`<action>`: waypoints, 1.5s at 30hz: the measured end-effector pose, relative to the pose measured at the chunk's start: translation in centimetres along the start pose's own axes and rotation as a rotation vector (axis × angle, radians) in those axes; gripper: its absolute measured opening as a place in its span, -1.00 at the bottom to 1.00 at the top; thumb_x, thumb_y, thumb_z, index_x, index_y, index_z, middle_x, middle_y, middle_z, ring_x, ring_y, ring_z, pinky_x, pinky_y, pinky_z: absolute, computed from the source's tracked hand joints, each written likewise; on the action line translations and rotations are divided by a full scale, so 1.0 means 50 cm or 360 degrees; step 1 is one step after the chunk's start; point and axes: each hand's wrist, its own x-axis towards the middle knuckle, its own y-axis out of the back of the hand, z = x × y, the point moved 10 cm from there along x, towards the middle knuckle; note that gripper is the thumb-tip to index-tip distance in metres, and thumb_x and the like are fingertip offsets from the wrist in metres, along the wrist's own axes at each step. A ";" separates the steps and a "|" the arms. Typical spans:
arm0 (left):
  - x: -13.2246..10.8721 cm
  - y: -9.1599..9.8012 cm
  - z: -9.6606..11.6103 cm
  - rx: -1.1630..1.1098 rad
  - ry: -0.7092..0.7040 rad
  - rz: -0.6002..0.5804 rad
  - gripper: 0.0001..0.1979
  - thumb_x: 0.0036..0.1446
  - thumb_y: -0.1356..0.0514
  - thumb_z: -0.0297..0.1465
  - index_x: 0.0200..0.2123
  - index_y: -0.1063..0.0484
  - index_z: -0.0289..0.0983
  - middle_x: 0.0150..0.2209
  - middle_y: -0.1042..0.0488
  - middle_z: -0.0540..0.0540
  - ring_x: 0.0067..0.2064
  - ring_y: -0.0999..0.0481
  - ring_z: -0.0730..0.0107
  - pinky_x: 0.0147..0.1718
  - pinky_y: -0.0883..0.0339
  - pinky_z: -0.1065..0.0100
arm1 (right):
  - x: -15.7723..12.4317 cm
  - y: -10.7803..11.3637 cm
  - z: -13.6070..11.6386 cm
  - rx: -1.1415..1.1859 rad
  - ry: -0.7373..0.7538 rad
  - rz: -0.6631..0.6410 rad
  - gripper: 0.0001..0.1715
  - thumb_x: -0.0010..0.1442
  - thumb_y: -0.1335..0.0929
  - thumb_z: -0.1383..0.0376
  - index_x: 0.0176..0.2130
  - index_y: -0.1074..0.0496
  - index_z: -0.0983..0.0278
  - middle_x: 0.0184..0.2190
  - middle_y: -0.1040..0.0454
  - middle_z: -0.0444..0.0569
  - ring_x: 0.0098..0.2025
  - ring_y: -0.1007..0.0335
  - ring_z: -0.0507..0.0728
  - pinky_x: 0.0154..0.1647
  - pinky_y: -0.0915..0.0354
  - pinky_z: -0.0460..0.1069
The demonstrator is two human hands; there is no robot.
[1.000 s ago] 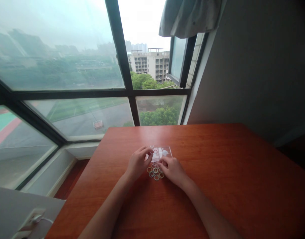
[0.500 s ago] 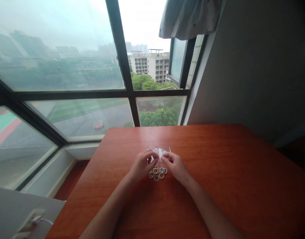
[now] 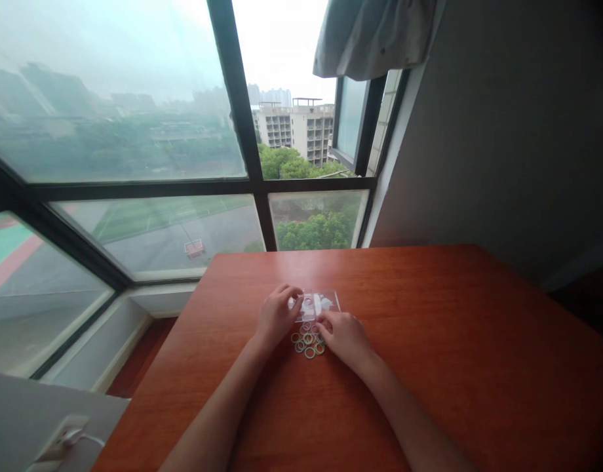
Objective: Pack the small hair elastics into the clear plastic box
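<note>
Running crosswise, the clear box (image 3: pixel 333 304) lies beyond the right hand (image 3: pixel 347 337), left hand (image 3: pixel 276 314) at its end. Hands apart, grips unclear!

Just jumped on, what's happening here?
A person's bare left hand is at the left side of a clear rectangular plastic case on a reddish-brown wooden table; the right hand is at its near edge. Small, pale round rings lie clustered on the person's side of the case. I can't tell whether either hand holds anything.
</note>
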 end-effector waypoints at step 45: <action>0.003 -0.002 -0.009 -0.0058 0.0017 0.0047 -0.89 0.16 -0.14 -0.41 -0.28 -0.47 -0.23 -0.31 -0.48 -0.04 -0.42 -0.38 0.46 -0.41 -0.21 0.43 | -0.007 -0.015 -0.048 0.0012 0.0309 -0.0026 -0.78 0.24 -0.27 0.24 -0.20 -0.51 0.10 -0.30 -0.58 -0.12 -0.29 -0.47 0.07 -0.37 -0.11 -0.10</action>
